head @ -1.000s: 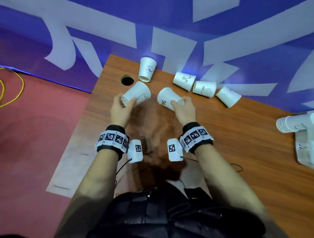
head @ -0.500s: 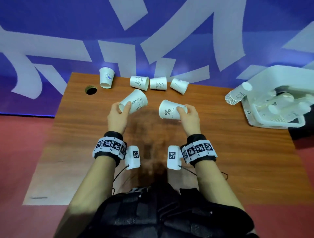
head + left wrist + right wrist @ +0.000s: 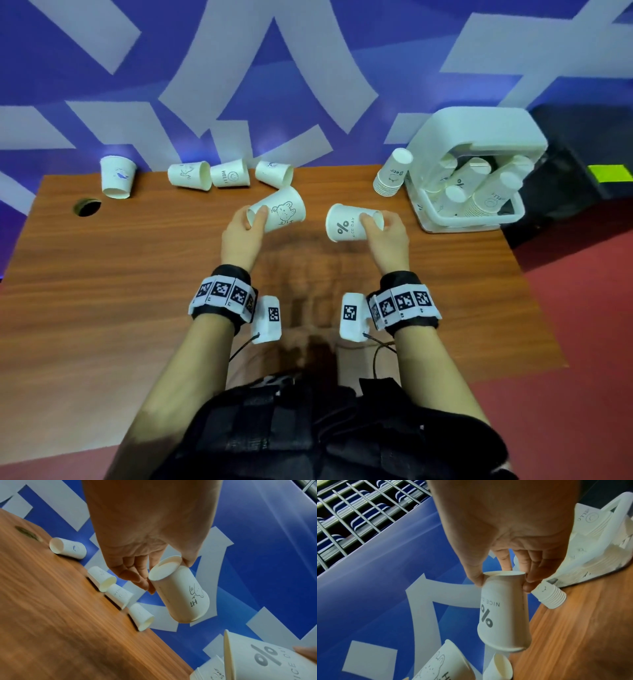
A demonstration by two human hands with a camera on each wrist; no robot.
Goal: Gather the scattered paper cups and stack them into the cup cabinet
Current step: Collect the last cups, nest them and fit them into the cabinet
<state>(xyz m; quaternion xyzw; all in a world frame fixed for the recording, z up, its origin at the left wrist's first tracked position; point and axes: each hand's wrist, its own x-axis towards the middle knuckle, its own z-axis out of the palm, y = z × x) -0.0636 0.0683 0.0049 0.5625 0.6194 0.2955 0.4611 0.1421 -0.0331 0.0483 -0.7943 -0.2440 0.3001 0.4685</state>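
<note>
My left hand [image 3: 255, 219] pinches the narrow base end of a white paper cup with a bear drawing [image 3: 282, 210], held on its side above the wooden table [image 3: 137, 274]. My right hand [image 3: 373, 219] pinches the base of a "%" cup [image 3: 344, 224], also sideways. The two wide mouths face each other, a gap apart. The bear cup [image 3: 181, 595] hangs from the left hand [image 3: 168, 574]; the "%" cup [image 3: 503, 615] from the right hand [image 3: 503, 580]. The white cup cabinet [image 3: 479, 137], holding stacks, stands at the back right.
Along the back edge one cup [image 3: 117, 176] stands upside down and three cups [image 3: 230, 173] lie on their sides. A stack of cups [image 3: 392, 173] leans beside the cabinet. A round cable hole [image 3: 87, 207] is at the far left. Red floor surrounds the table.
The head view has swung right, bringing the cabinet fully into sight. Both hands keep their cups and have drawn back from the back row, the cups now farther apart.
</note>
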